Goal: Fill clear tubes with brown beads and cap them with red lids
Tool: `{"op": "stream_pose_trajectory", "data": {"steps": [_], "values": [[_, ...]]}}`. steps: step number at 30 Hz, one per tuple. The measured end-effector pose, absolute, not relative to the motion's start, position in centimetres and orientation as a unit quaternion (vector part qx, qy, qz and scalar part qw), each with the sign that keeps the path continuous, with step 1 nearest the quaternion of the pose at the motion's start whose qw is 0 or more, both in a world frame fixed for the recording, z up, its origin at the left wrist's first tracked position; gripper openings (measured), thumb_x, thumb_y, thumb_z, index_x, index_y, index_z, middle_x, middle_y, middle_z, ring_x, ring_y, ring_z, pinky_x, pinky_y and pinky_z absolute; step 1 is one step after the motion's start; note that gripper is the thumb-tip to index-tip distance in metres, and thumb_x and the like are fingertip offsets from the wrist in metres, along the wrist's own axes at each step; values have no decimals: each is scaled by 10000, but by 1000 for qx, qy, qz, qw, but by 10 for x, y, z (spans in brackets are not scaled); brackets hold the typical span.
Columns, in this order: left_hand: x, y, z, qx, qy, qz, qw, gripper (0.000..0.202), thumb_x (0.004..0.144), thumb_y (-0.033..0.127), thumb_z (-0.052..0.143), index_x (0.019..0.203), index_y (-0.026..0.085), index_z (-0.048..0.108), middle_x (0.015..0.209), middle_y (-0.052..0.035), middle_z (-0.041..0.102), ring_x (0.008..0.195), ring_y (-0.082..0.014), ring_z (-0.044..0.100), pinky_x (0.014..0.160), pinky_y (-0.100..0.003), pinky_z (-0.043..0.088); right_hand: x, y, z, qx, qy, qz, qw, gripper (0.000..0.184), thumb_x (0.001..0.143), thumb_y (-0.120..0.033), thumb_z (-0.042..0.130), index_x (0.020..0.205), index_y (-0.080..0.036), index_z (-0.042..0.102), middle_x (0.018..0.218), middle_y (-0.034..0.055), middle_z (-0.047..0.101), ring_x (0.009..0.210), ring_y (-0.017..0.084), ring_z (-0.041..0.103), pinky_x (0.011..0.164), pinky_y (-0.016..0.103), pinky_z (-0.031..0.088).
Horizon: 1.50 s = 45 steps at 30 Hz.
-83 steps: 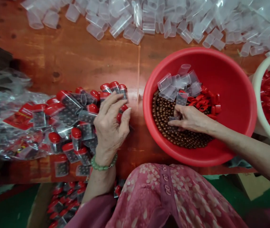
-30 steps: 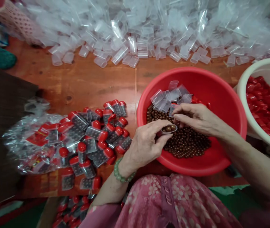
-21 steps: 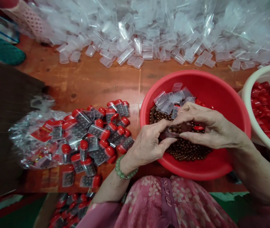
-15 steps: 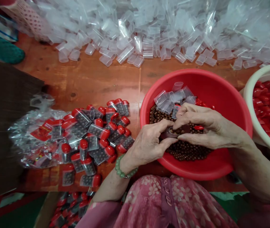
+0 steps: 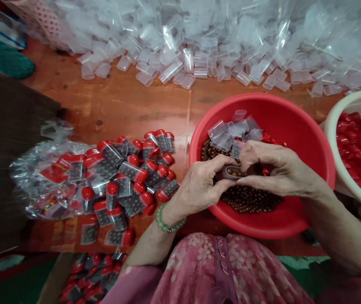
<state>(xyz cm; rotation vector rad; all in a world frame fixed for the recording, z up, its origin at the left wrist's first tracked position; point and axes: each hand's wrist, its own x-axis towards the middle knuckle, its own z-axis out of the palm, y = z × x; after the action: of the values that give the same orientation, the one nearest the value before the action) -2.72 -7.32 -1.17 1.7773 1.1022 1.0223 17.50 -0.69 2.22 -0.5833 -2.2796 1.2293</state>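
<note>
My left hand (image 5: pixel 201 181) pinches a small clear plastic case (image 5: pixel 223 174) between thumb and fingers, with its open oval mouth turned to the right. Brown balls (image 5: pixel 233 171) show in that mouth. Against the mouth, my right hand (image 5: pixel 272 166) has curled fingers and a thumb brought in around some brown balls; its fingertips are partly hidden. Both hands are over a red basin (image 5: pixel 304 126). Loose brown balls (image 5: pixel 252 200) lie in the basin below them. Behind the fingers are empty clear sleeves (image 5: pixel 221 135) and a few red caps (image 5: pixel 271 137).
On the left lies a pile of filled, red-capped cases (image 5: pixel 132 173) beside a crumpled clear bag (image 5: pixel 50 185). More filled cases (image 5: pixel 94 274) sit below the table edge. Empty sleeves (image 5: pixel 199 46) are heaped along the back. At right stands a white tub (image 5: pixel 332 122) of red caps.
My right fingers have curled in closer at the case's mouth, and the balls inside it show more clearly. My left hand keeps its hold. The whole view has shifted slightly.
</note>
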Motion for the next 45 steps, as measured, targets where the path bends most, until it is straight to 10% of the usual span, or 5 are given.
{"op": "stream_pose_trajectory", "data": {"steps": [11,20,29,45], "values": [[-29,-73,-14,699,437,418,381,244,810,66,672,1033,163,668,864,14,754,737,-109,694,690,-192,518,183,-17,25,-239,-826,441,256,166,918,-261,699,1075,-214,673,860,11,670,721,116,591,672,256,481],[-29,-73,-13,694,446,410,390,225,820,77,703,1022,171,676,898,11,768,777,-114,719,731,-195,545,181,-18,27,-239,-835,428,251,181,912,-288,716,785,-216,608,719,-14,626,662,118,569,640,260,468],[-31,-74,-8,629,458,464,424,166,853,167,751,1020,159,748,944,-34,807,825,-142,763,784,-219,624,228,-3,42,-474,-746,419,207,186,925,-408,651,917,-233,712,884,42,730,807,195,654,732,325,502],[-26,-76,-9,670,441,448,394,162,847,131,751,1009,140,755,952,-41,815,802,-107,757,785,-168,607,203,23,-25,-357,-919,49,-160,287,919,-81,457,1035,-151,710,961,133,635,816,213,572,707,327,420]]}}
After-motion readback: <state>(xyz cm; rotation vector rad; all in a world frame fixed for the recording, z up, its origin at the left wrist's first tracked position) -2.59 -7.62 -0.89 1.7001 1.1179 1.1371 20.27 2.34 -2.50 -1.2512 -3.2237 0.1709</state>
